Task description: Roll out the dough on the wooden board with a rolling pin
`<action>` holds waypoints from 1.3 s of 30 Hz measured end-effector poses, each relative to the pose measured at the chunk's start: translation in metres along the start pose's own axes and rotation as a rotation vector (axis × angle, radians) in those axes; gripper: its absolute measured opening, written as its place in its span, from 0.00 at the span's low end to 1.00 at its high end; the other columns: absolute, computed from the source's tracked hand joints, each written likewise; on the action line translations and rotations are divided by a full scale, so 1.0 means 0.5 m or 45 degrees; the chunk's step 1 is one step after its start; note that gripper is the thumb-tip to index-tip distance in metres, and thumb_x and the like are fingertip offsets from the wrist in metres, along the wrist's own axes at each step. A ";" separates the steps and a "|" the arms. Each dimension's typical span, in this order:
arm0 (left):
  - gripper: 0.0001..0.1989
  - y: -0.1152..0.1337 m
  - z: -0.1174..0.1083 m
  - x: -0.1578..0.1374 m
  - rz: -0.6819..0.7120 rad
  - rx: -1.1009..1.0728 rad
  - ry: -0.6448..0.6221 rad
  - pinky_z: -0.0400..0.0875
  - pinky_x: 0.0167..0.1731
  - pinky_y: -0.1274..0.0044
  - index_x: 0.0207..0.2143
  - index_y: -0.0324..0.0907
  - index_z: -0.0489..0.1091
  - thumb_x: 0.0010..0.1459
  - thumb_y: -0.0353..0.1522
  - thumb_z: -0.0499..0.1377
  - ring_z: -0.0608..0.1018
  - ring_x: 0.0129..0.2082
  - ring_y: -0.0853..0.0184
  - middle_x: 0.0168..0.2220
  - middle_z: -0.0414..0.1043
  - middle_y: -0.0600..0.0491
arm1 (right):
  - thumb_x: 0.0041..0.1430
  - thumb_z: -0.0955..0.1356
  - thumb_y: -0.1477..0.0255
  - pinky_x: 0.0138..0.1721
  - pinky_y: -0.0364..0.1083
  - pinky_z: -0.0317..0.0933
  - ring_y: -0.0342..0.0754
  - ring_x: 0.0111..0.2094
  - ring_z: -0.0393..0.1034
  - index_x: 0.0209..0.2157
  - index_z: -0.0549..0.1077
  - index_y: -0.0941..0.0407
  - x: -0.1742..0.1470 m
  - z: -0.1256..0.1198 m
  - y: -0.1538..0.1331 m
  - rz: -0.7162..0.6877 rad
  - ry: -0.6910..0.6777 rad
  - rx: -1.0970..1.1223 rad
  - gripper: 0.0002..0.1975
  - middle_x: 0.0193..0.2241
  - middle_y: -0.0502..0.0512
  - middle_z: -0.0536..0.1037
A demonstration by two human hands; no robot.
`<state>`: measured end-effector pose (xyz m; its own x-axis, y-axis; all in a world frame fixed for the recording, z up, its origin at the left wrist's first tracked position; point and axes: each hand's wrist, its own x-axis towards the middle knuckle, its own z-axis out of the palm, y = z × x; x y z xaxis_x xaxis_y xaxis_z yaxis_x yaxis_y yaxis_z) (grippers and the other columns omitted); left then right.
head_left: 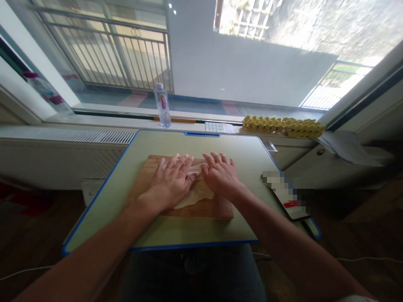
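Note:
A thin, pale sheet that looks like dough (197,197) lies on a wooden board (198,212). My left hand (171,180) presses flat over its left part, fingers spread and pointing away from me. My right hand (221,173) rests on the sheet's right side and the board, palm down with fingers apart. Between the two hands the sheet looks wrinkled or folded near its far edge. Both hands hide much of it, and whatever lies under the palms cannot be seen.
The board sits on a pale green table (244,153) with a blue rim. A phone-like slab (285,195), partly blurred out, lies at the right edge. On the windowsill stand a clear bottle (163,105) and yellow egg-carton-like trays (280,126). Another bottle (47,94) leans at left.

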<state>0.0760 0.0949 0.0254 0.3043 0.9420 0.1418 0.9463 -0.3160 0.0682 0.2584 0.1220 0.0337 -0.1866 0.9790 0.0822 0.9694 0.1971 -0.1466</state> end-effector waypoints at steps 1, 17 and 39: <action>0.33 -0.008 -0.001 0.021 -0.033 -0.021 -0.031 0.46 0.72 0.49 0.75 0.45 0.54 0.74 0.48 0.38 0.55 0.75 0.52 0.75 0.54 0.47 | 0.73 0.54 0.58 0.68 0.71 0.49 0.65 0.71 0.52 0.72 0.60 0.49 0.019 0.000 0.002 0.004 -0.016 0.014 0.31 0.72 0.58 0.61; 0.34 -0.016 -0.005 0.037 -0.047 -0.044 -0.093 0.45 0.71 0.47 0.75 0.47 0.53 0.74 0.48 0.37 0.54 0.76 0.50 0.76 0.51 0.48 | 0.73 0.52 0.56 0.69 0.73 0.43 0.66 0.73 0.48 0.73 0.58 0.51 0.016 0.009 0.001 -0.005 0.005 0.006 0.32 0.73 0.57 0.60; 0.33 -0.019 -0.006 0.051 -0.069 -0.025 -0.119 0.47 0.71 0.47 0.73 0.49 0.58 0.74 0.48 0.36 0.56 0.75 0.51 0.75 0.53 0.48 | 0.74 0.52 0.58 0.69 0.72 0.45 0.65 0.72 0.51 0.71 0.62 0.49 0.011 0.008 -0.001 -0.026 0.008 0.005 0.30 0.72 0.57 0.62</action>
<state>0.0746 0.1215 0.0312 0.2628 0.9638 0.0448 0.9595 -0.2659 0.0931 0.2566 0.1274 0.0305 -0.2055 0.9743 0.0919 0.9647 0.2175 -0.1485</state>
